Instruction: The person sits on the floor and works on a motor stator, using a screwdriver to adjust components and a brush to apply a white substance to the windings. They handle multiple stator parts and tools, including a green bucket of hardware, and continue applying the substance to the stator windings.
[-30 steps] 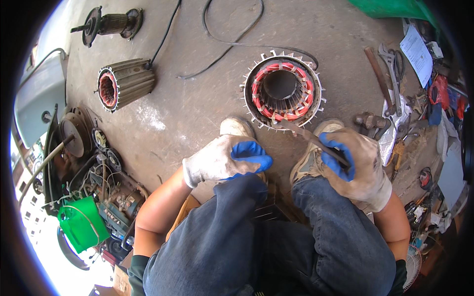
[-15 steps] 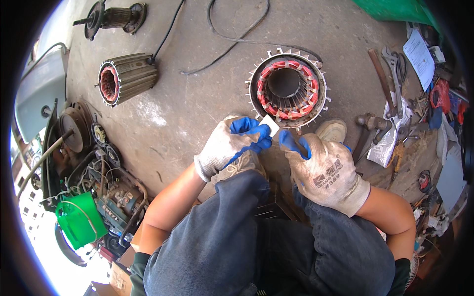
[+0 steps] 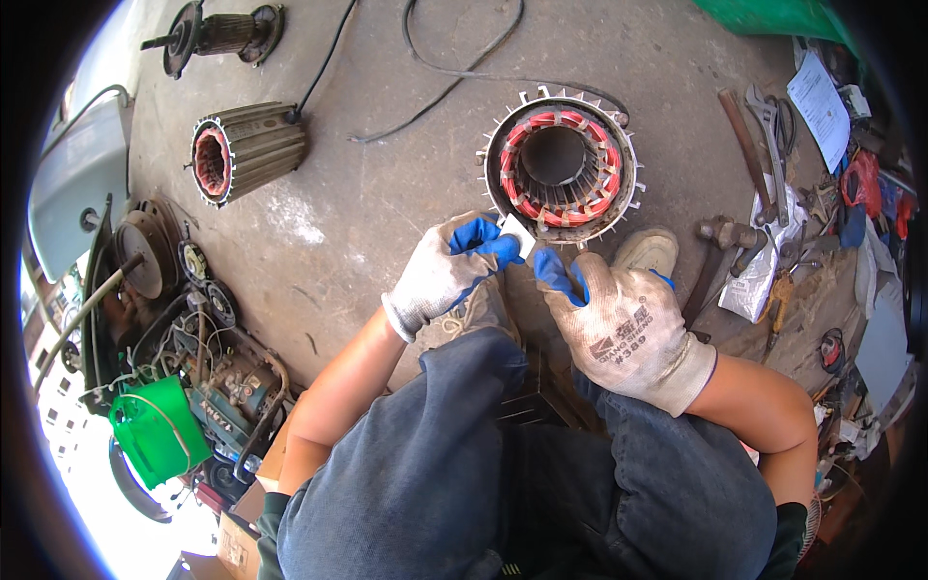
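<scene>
My left hand point(image 3: 445, 271), in a white knit glove with blue coated fingers, pinches a small white paper-like piece point(image 3: 517, 236). This piece stands just off the near rim of the round motor stator point(image 3: 491, 169), whose red-bound winding ring and bore face up from the floor. My right hand point(image 3: 623, 333), in a matching glove, is beside the piece's lower corner. Its thumb and forefinger are bent with a gap between them, and nothing shows in the gap. Whether a fingertip touches the piece is hard to tell.
A second stator point(image 3: 256, 150) lies on its side at left, below a rotor point(image 3: 227, 37). Black cable point(image 3: 454, 85) trails across the floor. Hammers point(image 3: 725, 237), a wrench point(image 3: 770, 145) and clutter lie at right. Machinery and a green bucket point(image 3: 159, 430) stand at left.
Both hands have moved slightly up toward the stator, and the right has also shifted left, closer to the white piece. The left hand keeps its pinch on it.
</scene>
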`<action>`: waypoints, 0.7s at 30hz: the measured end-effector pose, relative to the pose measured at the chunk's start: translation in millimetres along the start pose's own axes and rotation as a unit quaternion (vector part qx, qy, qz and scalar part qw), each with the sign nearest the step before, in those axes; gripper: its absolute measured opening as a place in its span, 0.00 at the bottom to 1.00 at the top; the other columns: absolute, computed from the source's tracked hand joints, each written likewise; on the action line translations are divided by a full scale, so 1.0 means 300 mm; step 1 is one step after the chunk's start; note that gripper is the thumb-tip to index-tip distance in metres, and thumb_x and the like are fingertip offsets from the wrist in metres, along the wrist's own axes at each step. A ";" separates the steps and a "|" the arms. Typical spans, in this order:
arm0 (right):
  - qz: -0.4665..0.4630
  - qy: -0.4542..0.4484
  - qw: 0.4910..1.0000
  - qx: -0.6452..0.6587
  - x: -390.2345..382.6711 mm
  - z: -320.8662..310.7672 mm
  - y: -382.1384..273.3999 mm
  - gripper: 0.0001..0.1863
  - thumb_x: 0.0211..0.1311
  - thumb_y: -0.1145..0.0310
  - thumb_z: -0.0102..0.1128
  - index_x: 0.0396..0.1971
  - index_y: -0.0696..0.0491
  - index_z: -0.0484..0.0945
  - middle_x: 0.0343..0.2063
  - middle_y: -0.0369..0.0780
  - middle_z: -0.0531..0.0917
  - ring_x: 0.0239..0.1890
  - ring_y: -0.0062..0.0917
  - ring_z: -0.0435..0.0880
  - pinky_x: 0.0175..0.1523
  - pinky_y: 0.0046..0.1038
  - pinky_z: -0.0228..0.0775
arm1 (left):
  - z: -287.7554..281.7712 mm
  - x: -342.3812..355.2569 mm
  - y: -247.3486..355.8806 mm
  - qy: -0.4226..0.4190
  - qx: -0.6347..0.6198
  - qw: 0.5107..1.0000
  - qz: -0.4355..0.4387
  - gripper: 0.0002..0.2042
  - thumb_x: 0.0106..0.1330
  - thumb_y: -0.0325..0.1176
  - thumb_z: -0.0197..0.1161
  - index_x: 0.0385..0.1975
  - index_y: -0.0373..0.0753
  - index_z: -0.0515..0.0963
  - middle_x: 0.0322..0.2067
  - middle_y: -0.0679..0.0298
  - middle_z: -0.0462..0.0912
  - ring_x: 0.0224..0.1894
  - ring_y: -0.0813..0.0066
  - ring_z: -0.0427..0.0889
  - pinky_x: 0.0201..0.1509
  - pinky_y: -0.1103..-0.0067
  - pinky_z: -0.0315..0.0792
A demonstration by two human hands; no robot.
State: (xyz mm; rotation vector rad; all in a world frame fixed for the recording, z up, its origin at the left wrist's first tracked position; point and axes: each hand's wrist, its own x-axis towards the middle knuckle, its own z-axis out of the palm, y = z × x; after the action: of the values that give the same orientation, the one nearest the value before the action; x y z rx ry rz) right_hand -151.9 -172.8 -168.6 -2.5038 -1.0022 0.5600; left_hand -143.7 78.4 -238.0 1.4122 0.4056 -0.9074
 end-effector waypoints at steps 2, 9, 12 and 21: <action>-0.002 0.025 1.000 0.008 0.001 0.005 0.002 0.20 0.57 0.67 0.67 0.51 0.51 0.86 0.40 0.44 0.80 0.28 0.29 0.82 0.30 0.32 0.71 | -0.009 -0.004 -0.003 -0.007 0.029 1.000 -0.004 0.13 0.73 0.35 0.71 0.51 0.33 0.84 0.37 0.71 0.86 0.39 0.86 0.79 0.45 0.80 0.76; 0.067 0.061 0.973 0.210 -0.021 -0.009 0.044 0.26 0.60 0.69 0.66 0.60 0.58 0.79 0.35 0.44 0.81 0.28 0.34 0.86 0.31 0.35 0.79 | -0.011 -0.020 0.014 -0.039 0.060 0.997 0.004 0.10 0.74 0.31 0.68 0.48 0.32 0.85 0.38 0.66 0.89 0.39 0.84 0.82 0.46 0.80 0.78; 0.115 0.047 0.944 0.307 -0.020 -0.013 0.060 0.24 0.60 0.71 0.70 0.56 0.60 0.81 0.37 0.49 0.83 0.29 0.41 0.86 0.37 0.38 0.80 | 0.002 -0.021 0.028 -0.035 0.015 0.999 -0.022 0.10 0.74 0.32 0.68 0.46 0.31 0.85 0.40 0.65 0.89 0.40 0.83 0.82 0.46 0.80 0.78; 0.127 0.020 0.914 0.385 0.011 -0.016 0.100 0.23 0.59 0.73 0.69 0.55 0.64 0.82 0.37 0.51 0.85 0.34 0.42 0.86 0.41 0.38 0.78 | 0.023 -0.017 0.013 -0.007 0.044 0.999 0.019 0.10 0.72 0.30 0.71 0.45 0.31 0.84 0.36 0.62 0.90 0.40 0.81 0.85 0.47 0.77 0.80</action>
State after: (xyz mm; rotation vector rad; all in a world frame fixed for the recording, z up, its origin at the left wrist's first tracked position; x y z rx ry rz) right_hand -130.4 -191.5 -179.7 -1.9103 -0.3189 0.7898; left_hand -145.7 73.0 -230.5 1.4892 0.3311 -0.9126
